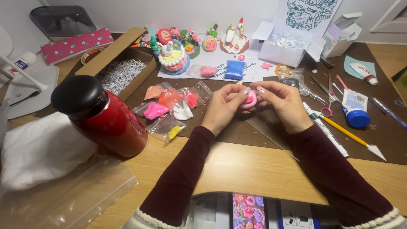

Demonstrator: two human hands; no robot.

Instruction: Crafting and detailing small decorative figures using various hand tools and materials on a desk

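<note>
Two hands [223,107] [285,104] pinched one small pink clay piece [249,101] between them at the centre of the frame.

The left hand's fingers were closed on the piece's left edge and the right hand's fingertips pressed together on its right, holding it just above the brown work mat [237,131]. The piece looked round and layered, dark pink over light, so the shaping seemed well along, though how finished it was could not be told. Finished clay figures [178,57] stood at the upper middle, suggesting earlier pieces were done. Small bags of coloured clay [169,108] lay left of the hands, a red bottle [104,116] further left, and scissors [328,99], glue [355,109] and a sculpting tool [352,136] waited at the right, unused.
</note>
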